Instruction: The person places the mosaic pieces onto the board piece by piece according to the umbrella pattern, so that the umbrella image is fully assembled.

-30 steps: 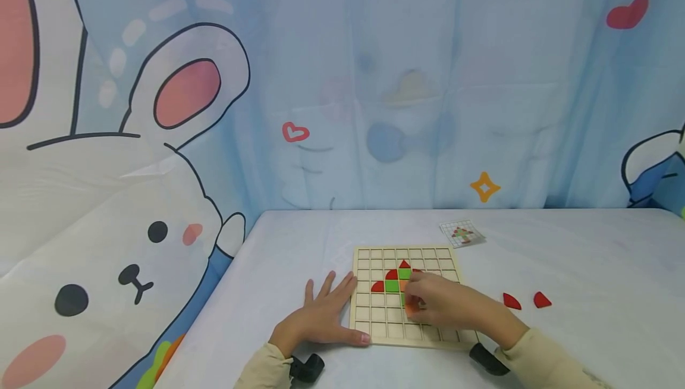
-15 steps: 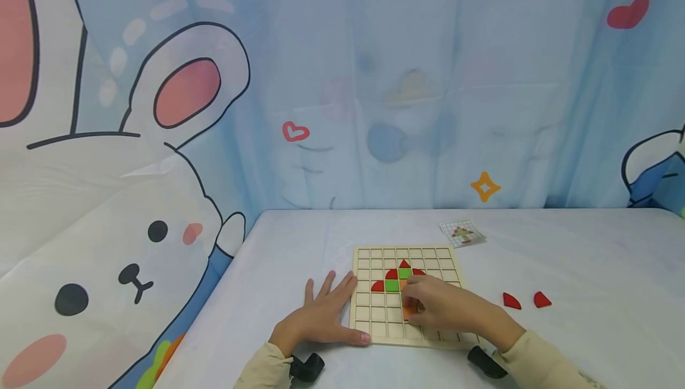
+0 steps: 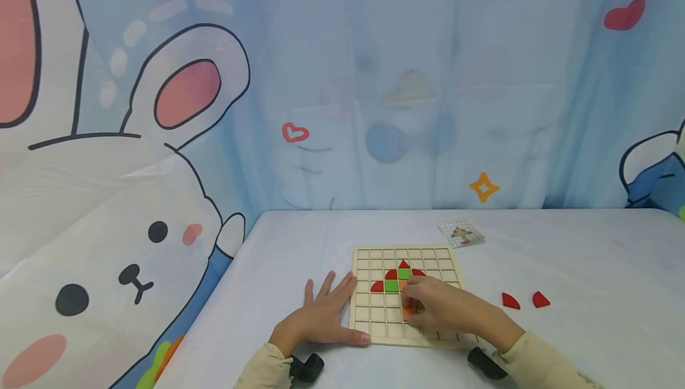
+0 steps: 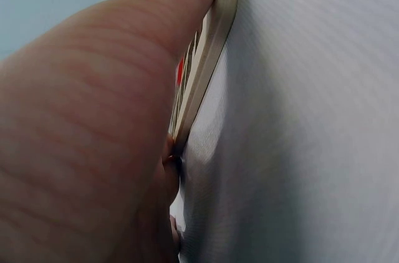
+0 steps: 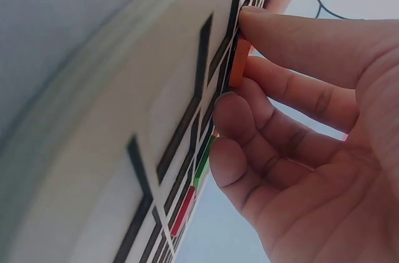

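Observation:
A wooden grid board (image 3: 374, 332) lies on the white table. My left hand (image 3: 323, 317) is spread flat at its left side, the thumb at the front left corner and the fingertips by the left edge. Over the board's middle, my right hand (image 3: 449, 304) pinches an orange tile (image 3: 408, 314) between thumb and finger. In the right wrist view the orange tile (image 5: 239, 63) sits at the board's surface, with the other fingers curled beside it. Red quarter-round pieces (image 3: 377, 286), a red triangle (image 3: 404, 264) and green squares (image 3: 392, 286) lie in cells; my right hand hides some cells.
Two loose red pieces, one nearer (image 3: 511, 301) and one farther right (image 3: 541, 299), lie right of the board. A small card (image 3: 461, 233) printed with a coloured grid pattern lies behind it. A printed blue curtain (image 3: 342, 80) hangs beyond the table's back edge.
My right hand has shifted slightly left and settled, and more of the orange tile shows below its fingers. My left hand has stayed in place.

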